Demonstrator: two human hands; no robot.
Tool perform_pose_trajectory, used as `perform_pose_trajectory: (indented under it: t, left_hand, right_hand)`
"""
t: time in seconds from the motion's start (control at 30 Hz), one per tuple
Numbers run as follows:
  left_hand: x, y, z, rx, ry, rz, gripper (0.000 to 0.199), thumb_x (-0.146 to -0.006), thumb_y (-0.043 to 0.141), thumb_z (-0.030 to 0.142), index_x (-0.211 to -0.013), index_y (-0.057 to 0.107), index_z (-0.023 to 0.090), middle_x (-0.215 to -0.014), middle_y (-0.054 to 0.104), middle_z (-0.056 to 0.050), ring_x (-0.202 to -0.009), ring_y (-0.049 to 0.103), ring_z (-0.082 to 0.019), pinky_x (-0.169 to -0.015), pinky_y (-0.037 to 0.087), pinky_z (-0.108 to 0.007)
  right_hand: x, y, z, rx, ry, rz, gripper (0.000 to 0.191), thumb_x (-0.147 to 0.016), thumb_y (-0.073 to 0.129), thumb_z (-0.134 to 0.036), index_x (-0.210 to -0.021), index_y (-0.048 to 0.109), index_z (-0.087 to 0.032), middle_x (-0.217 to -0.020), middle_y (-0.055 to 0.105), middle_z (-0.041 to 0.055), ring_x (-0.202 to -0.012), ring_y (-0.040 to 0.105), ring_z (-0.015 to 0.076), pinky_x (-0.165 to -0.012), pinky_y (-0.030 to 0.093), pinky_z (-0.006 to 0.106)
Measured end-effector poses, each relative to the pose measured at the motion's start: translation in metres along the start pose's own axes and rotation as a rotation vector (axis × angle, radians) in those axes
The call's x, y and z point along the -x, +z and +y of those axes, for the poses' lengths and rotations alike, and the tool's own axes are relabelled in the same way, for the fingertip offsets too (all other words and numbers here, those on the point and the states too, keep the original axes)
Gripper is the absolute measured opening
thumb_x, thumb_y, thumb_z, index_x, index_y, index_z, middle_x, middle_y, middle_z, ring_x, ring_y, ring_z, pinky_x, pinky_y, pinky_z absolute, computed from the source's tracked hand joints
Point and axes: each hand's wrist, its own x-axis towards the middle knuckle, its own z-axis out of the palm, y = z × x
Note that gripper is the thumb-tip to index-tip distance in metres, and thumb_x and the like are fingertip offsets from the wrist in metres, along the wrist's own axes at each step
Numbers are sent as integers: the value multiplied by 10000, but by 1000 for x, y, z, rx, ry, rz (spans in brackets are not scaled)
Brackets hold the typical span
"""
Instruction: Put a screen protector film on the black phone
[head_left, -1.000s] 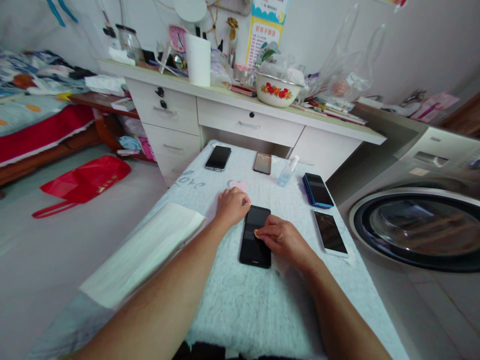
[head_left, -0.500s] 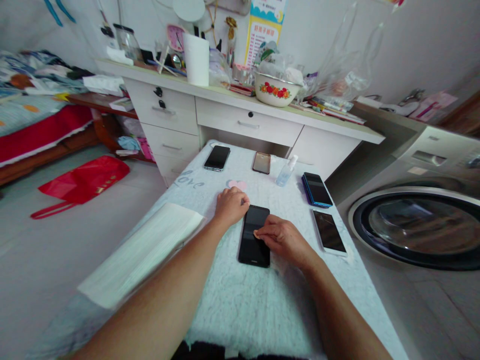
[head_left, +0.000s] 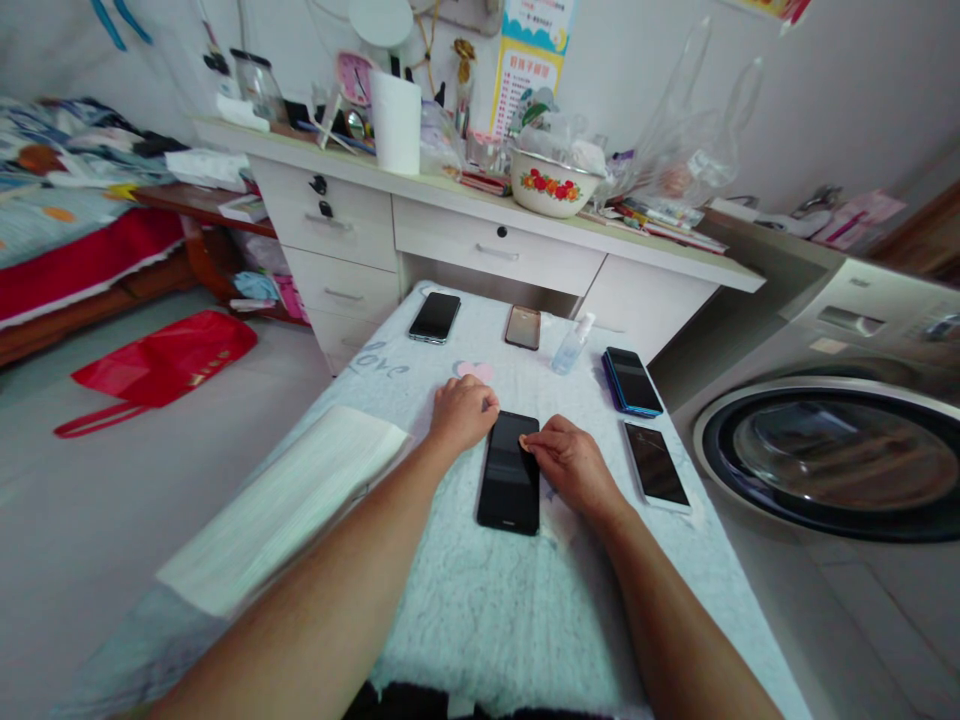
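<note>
A black smartphone [head_left: 508, 490] lies face up on the cloth-covered table, its dark screen showing reflections. At its upper left corner, my left hand [head_left: 463, 412] is closed, fingertips gripping the edge. My right hand [head_left: 570, 460] is pinched over the upper right part of the screen; a small tan bit shows at the fingertips, too small to name. Beyond the hands stand a clear spray bottle [head_left: 572, 345] and a phone case [head_left: 523, 328]. To the right lie a white-edged phone [head_left: 657, 468] and a phone in a blue case [head_left: 634, 382].
Another phone [head_left: 435, 318] lies at the table's far left. A stack of paper towels [head_left: 285, 510] rests along the left edge. Behind are a white desk [head_left: 495, 240] with a flowered bowl [head_left: 553, 185] and paper roll [head_left: 397, 125]; a washing machine [head_left: 832, 350] stands right.
My right hand has slid up the phone screen, away from me and slightly to the right. My left hand and the phone have stayed in place.
</note>
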Motion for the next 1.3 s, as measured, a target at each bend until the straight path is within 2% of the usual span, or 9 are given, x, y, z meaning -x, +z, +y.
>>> perform_pose_trajectory:
  t: [0.2,0.43,0.97,1.3]
  left_hand:
    - [0,2,-1,4,9,11,167,-776,536,295,-806,699,274,-1047,628,-17,-983,514,-239,-843,382,-382]
    - [0,2,-2,0,8,6,169,-776,538,292,-810,702,277,-1049,626,-18,-988,517,-237,-853,386,-379]
    - [-1,3,-2,2,11,5,176,-781,528,295,-812,700,274,-1054,628,-20,-990,517,-236,-849,380,-379]
    - [0,1,-1,-4,1,-1,174,-784,531,298,-819,700,275,-1063,627,-18,-1008,513,-236,-866,377,-377]
  right_hand:
    - [-2,1,6,61,67,61,227,-905,513,-251,-942,733,-205,-788,574,30,-725,567,123,-661,422,236]
    - [-2,-2,9,87,114,70,210,-891,531,-245,-925,735,-211,-782,587,28,-720,574,128,-669,414,238]
    - [2,-12,6,-27,88,-14,161,-854,548,-180,-859,708,-197,-807,611,19,-743,580,124,-685,413,236]
    - [3,-22,-3,-128,30,-124,158,-844,558,-159,-808,709,-185,-777,619,19,-732,589,116,-673,425,232]
